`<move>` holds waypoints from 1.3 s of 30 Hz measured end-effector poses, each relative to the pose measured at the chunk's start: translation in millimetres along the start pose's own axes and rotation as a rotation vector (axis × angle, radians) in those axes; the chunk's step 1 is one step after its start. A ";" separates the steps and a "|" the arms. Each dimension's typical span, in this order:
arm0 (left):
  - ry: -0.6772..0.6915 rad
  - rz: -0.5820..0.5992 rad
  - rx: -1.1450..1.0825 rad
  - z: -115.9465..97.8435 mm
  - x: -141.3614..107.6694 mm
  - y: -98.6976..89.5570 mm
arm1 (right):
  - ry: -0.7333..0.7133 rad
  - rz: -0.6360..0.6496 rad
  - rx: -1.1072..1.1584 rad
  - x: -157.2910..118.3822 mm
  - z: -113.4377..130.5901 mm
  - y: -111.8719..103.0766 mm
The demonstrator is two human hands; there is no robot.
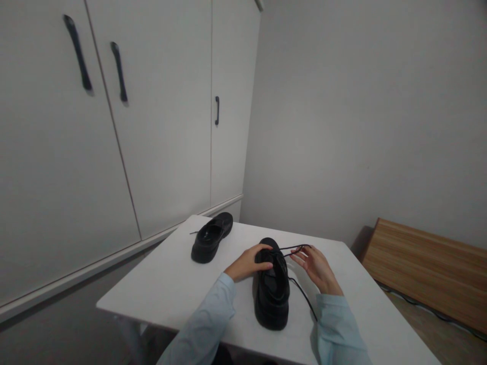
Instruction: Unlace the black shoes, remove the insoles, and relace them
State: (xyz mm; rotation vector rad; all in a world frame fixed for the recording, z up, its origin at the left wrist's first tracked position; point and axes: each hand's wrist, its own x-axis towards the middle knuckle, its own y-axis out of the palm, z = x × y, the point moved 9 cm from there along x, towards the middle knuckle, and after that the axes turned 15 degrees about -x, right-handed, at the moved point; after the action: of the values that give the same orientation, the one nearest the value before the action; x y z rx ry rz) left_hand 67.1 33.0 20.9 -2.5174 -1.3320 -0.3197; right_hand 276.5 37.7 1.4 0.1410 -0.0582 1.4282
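Observation:
A black lace-up shoe (272, 304) stands upright on the white table, its toe pointing away from me. My left hand (249, 261) grips the shoe's upper from the left, fingers over the lacing area and thumb near the opening. To the right of the shoe, my right hand (314, 266) pinches a black shoelace (289, 248) that stretches out from the eyelets. Another length of lace trails from the shoe's right side down toward my right sleeve. A second black shoe (211, 238) sits apart at the far left of the table, a lace end sticking out beside it.
The white table (163, 289) has its far edge near the grey wall. White cabinets (171, 126) with dark handles rise on the left. At the right, a wood-grain board (429, 274) is beyond the table, with a dark cable (414, 301) along its lower edge.

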 end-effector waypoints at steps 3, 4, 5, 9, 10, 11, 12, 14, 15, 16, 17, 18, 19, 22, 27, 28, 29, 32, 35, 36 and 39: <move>0.005 0.004 -0.006 -0.4 0.1 0.6 | -0.005 -0.087 0.050 1.6 -1.1 -8.4; 0.007 0.004 -0.008 0.1 0.2 0.7 | -0.006 -0.124 0.074 1.9 -1.6 -12.7; 0.007 0.006 -0.009 0.8 0.5 0.8 | -0.009 -0.160 0.092 2.0 -1.8 -17.0; 0.008 0.009 -0.013 3.8 1.2 0.5 | -0.061 -0.250 0.122 1.5 3.6 -29.3; 0.006 0.009 -0.016 4.1 1.2 0.4 | -0.083 -0.266 0.128 1.2 6.1 -31.6; 0.005 0.008 -0.018 4.0 1.1 0.3 | -0.108 -0.285 0.129 0.8 9.0 -33.9; 0.004 0.008 -0.019 3.5 0.8 0.2 | -0.138 -0.307 0.122 0.2 12.3 -36.2; 0.003 0.008 -0.020 1.9 0.3 0.3 | -0.202 -0.361 0.085 -1.8 19.2 -41.0; 0.002 0.008 -0.021 1.2 0.0 0.3 | -0.232 -0.390 0.062 -3.0 22.3 -43.3; 0.000 0.007 -0.022 0.7 -0.2 0.3 | -0.255 -0.414 0.034 -4.1 24.6 -45.0; -0.001 0.006 -0.022 0.2 -0.3 0.3 | -0.267 -0.435 -0.002 -5.0 26.1 -46.3; -0.002 0.006 -0.022 0.0 -0.3 0.3 | -0.273 -0.456 -0.046 -5.8 26.9 -47.7; -0.002 0.005 -0.022 -0.2 -0.2 0.3 | -0.276 -0.474 -0.104 -6.4 27.6 -48.7; 0.000 0.008 -0.017 -0.3 0.1 0.3 | -0.298 -0.511 -0.326 -7.3 30.7 -49.7; 0.004 0.003 -0.002 -0.4 0.6 0.1 | -0.305 -0.362 -0.696 1.2 26.5 -30.5; 0.008 0.003 -0.003 -0.6 0.7 0.3 | -0.296 -0.319 -0.758 3.0 23.7 -25.1; 0.011 0.004 -0.007 -0.7 0.8 0.5 | -0.289 -0.283 -0.809 4.3 21.1 -20.4; 0.010 0.002 -0.014 -0.1 0.9 0.8 | -0.304 -0.205 -0.920 5.6 16.4 -8.7; 0.006 -0.001 -0.001 0.0 0.7 0.8 | -0.351 -0.163 -1.034 5.4 14.9 -1.3; 0.005 -0.001 0.002 -0.3 0.6 0.9 | -0.362 -0.159 -1.077 5.3 14.3 -0.3; 0.001 0.001 0.000 -1.3 0.2 1.2 | -0.400 -0.196 -1.200 3.7 14.9 -1.3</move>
State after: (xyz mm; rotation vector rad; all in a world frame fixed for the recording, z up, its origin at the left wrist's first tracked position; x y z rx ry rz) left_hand 68.1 32.1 22.0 -2.5180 -1.3302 -0.3208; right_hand 279.0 39.2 16.6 -0.5476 -1.1660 0.9574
